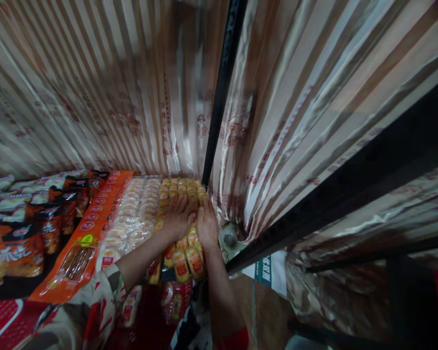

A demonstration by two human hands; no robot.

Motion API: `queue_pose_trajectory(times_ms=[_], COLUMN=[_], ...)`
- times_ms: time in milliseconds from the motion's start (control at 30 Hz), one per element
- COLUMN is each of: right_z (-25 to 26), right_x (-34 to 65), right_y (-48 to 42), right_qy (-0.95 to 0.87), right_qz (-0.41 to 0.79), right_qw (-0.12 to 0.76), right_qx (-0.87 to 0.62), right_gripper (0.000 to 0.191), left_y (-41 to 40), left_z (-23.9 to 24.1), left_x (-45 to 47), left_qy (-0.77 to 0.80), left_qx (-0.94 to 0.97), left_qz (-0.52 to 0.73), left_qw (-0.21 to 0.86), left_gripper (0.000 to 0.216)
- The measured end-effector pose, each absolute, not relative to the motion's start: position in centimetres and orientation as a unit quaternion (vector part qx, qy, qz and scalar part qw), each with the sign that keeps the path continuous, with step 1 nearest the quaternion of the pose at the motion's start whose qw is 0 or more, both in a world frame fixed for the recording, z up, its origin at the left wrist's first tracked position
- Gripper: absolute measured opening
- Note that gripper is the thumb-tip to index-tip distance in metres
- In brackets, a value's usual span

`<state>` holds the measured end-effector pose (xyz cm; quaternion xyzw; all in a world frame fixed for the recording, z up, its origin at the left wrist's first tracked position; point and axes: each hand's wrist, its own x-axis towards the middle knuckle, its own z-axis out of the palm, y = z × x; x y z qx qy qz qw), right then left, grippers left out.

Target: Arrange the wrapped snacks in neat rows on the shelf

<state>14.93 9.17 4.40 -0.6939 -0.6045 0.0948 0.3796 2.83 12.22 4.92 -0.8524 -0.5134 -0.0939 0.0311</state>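
Observation:
Both my hands rest side by side on rows of small yellow snack packets [184, 189] stacked on a shelf. My left hand [178, 217] lies palm down on the packets, its fingers stretched flat. My right hand [207, 224] presses on the right end of the same rows, next to a black upright post [219, 97], with its fingers bent over the packets. More yellow packets [188, 262] show below the hands at the shelf's front edge.
Left of the yellow packets lie pale wrapped snacks [133, 214], long orange packs [91, 233], and dark orange bags [20, 245]. A striped shiny curtain [95, 87] hangs behind. A black shelf rail [332, 194] runs diagonally on the right.

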Motion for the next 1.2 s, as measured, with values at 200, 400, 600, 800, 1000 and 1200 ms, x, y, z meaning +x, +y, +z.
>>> queue_pose_trajectory(times_ms=[200, 400, 600, 800, 1000, 1200], right_z=[4.2, 3.8, 3.9, 3.3, 3.5, 2.9], right_x=[14.8, 14.2, 14.9, 13.7, 14.7, 14.4], right_y=[9.9, 9.8, 10.5, 10.9, 11.3, 12.2], right_qy=[-0.604, -0.604, -0.591, -0.600, -0.580, -0.610], right_qz=[0.091, 0.082, 0.075, 0.060, 0.055, 0.019], right_qw=[0.363, 0.349, 0.358, 0.349, 0.357, 0.348], right_qx=[-0.704, -0.712, -0.720, -0.717, -0.730, -0.711], right_gripper=[0.056, 0.054, 0.056, 0.056, 0.057, 0.058], left_y=[12.8, 12.9, 14.5, 14.9, 15.2, 15.7], left_z=[4.4, 4.5, 5.1, 4.3, 4.9, 4.0], left_x=[3.2, 3.0, 2.9, 3.0, 2.2, 1.8], left_qy=[-0.520, -0.513, -0.559, -0.554, -0.556, -0.563], left_qx=[-0.852, -0.855, -0.823, -0.829, -0.823, -0.821], left_qz=[-0.062, -0.071, -0.097, -0.072, -0.110, -0.093], left_qw=[0.006, 0.003, 0.012, 0.016, 0.032, 0.012], left_gripper=[0.055, 0.053, 0.055, 0.056, 0.055, 0.056])
